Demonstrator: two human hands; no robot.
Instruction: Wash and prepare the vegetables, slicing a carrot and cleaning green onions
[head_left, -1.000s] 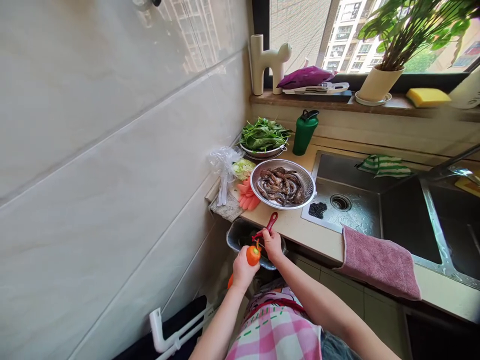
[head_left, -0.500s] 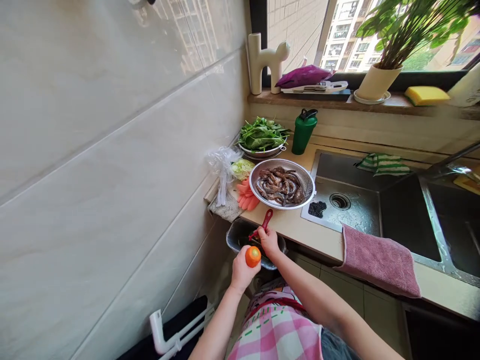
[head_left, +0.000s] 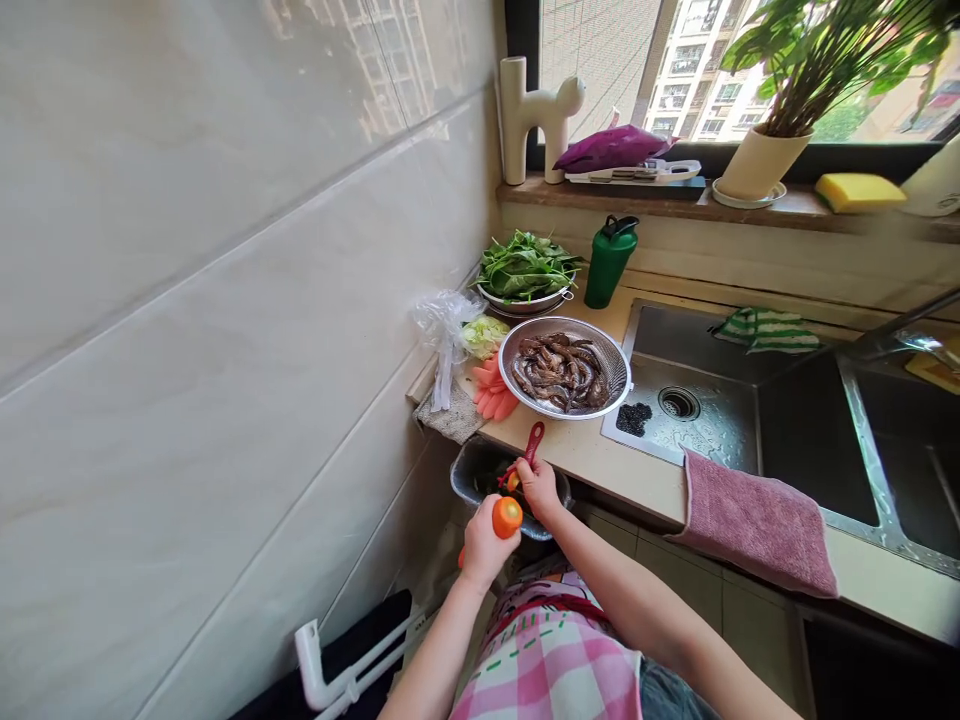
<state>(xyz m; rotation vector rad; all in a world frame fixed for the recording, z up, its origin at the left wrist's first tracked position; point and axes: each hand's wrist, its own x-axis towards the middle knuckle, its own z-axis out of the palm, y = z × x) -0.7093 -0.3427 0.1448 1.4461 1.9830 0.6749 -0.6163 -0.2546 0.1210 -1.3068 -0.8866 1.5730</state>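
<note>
My left hand [head_left: 480,548] grips an orange carrot [head_left: 507,516], its cut end facing up. My right hand [head_left: 537,487] holds a red-handled peeler [head_left: 529,447] just beyond the carrot's top. Both hands are over a dark waste bin [head_left: 472,468] that stands below the counter's front edge. Peeled carrots [head_left: 493,393] lie on the counter beside a steel colander of shrimp [head_left: 562,367].
A bowl of leafy greens [head_left: 526,270], a green bottle [head_left: 607,262], cabbage [head_left: 485,335] and a plastic bag [head_left: 445,335] stand along the wall. The steel sink [head_left: 720,400] lies to the right, with a pink towel [head_left: 757,520] over its front edge. A potted plant [head_left: 765,160] sits on the sill.
My right hand pulled the peeler back toward me along the carrot, then shifted slightly. My left hand keeps the carrot in about the same place over the bin.
</note>
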